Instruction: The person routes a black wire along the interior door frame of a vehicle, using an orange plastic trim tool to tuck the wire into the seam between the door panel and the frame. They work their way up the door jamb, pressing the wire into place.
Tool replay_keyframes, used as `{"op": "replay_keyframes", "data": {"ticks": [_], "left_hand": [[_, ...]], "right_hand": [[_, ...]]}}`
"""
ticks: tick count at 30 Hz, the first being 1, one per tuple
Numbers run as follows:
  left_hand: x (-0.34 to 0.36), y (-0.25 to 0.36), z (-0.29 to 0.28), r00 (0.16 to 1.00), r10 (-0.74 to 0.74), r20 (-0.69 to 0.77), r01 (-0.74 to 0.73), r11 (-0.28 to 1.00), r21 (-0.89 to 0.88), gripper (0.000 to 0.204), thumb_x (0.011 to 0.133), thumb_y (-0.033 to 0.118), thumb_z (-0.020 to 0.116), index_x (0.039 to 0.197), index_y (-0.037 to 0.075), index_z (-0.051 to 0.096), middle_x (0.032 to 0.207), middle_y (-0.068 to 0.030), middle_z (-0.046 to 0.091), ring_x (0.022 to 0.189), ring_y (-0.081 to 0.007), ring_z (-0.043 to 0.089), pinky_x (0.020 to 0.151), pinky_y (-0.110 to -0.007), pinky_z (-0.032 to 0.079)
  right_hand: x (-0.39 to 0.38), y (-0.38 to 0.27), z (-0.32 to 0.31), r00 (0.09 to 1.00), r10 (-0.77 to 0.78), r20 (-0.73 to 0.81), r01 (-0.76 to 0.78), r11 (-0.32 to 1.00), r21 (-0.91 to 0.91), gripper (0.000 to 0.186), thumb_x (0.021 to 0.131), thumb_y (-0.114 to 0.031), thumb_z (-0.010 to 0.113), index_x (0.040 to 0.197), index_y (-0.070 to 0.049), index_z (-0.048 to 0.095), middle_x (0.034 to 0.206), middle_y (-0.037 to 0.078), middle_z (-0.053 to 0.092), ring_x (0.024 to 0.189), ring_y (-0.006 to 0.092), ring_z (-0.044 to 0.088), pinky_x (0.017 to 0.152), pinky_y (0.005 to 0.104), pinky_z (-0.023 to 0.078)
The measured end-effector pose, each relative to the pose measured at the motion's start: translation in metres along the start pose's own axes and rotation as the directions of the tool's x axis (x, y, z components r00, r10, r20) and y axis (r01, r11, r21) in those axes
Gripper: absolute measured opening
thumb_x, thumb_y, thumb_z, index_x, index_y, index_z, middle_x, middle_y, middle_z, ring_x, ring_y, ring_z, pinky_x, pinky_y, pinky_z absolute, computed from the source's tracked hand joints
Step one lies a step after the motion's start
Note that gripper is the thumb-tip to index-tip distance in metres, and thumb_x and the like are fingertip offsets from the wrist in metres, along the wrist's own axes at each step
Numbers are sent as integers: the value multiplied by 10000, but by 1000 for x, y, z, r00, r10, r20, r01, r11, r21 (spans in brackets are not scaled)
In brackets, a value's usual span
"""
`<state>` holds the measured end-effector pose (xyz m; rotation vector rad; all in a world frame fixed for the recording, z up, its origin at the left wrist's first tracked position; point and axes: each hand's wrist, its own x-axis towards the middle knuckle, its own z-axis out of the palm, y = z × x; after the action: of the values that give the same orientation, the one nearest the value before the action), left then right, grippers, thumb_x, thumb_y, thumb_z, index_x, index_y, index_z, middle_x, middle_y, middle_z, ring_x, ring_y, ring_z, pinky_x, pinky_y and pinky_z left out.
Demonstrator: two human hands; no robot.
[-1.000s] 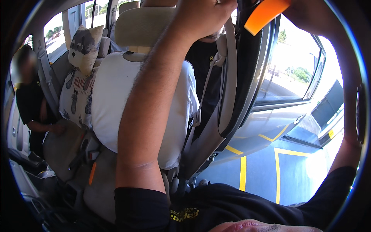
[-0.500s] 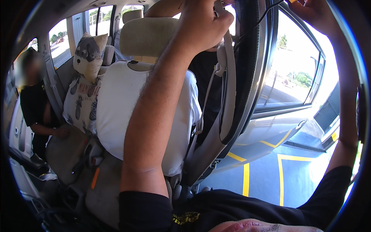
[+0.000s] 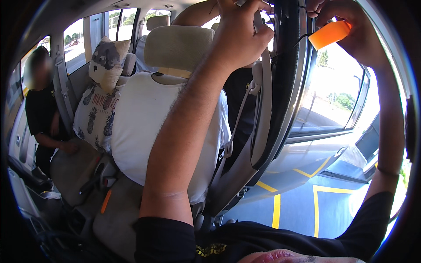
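My right hand (image 3: 351, 37) holds an orange pry tool (image 3: 328, 36) up high, by the open side of the car. Its flat end points left, just beside the black door seal (image 3: 286, 48). The fingers of that hand are bent close together near the top edge, and a thin black wire (image 3: 301, 39) sticks out close to them.

My left hand (image 3: 243, 37) is closed around the upper part of the beige pillar trim (image 3: 263, 109), with my thumb on one side. The tips of some fingers run up to the top edge, so I can't see them well. A seat belt (image 3: 239, 116) hangs down just beside the trim.

Behind my left arm is a seat with a white shirt (image 3: 136, 122) pulled over its back and a fuzzy tan headrest (image 3: 173, 48) on top. A second orange tool (image 3: 105, 201) lies on the seat cushion (image 3: 125, 206). The next seat wears a pineapple shirt (image 3: 96, 116), and a dog pillow (image 3: 107, 61) leans above it (it has a black nose). Past that, at the far side, a person in black (image 3: 40, 109) has a hand low by the far seat. To my right are the car door (image 3: 302, 153) and a blue floor (image 3: 296, 206) with yellow lines.
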<state>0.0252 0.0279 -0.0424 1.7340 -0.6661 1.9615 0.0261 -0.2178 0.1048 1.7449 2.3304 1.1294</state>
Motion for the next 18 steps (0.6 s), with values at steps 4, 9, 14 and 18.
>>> {"op": "replay_keyframes", "data": {"ticks": [4, 9, 14, 18], "left_hand": [[4, 3, 6, 999, 42, -34, -43, 999, -15, 435, 742, -20, 734, 1157, 46, 620, 1308, -206, 396, 1251, -376, 469, 1058, -427, 435], [0, 3, -2, 999, -44, -11, 43, 995, -90, 456, 741, -53, 710, 1176, 43, 608, 1311, -199, 387, 1270, -384, 461, 1059, -446, 454], [1, 2, 0, 1000, -19, 6, 20, 999, -41, 457, 758, -75, 691, 1193, 39, 608, 1310, -192, 375, 1284, -384, 459, 1062, -454, 467], [3, 2, -4, 1000, 8, -17, -8, 1000, -6, 445, 774, -71, 673, 1202, 37, 616, 1319, -190, 378, 1264, -377, 484, 1049, -447, 479]], "right_hand": [[-33, 32, 5, 991, -102, 91, 100, 995, 30, 399, 771, 139, 706, 1121, -54, 717, 1233, 135, 657, 1194, 334, 659, 918, 408, 591], [-30, 4, 44, 989, -132, 60, 145, 937, -319, 485, 718, 103, 718, 1160, -95, 750, 1199, 117, 680, 1096, 272, 684, 863, 374, 568], [-3, -18, 66, 977, 7, 213, 128, 779, -613, 428, 721, -74, 815, 1141, -143, 764, 946, 41, 741, 903, 243, 731, 781, 362, 558], [35, -48, 66, 833, 391, 391, 19, 687, -726, 266, 754, -97, 805, 1016, -128, 777, 1008, 72, 738, 901, 242, 737, 761, 363, 568]]}}
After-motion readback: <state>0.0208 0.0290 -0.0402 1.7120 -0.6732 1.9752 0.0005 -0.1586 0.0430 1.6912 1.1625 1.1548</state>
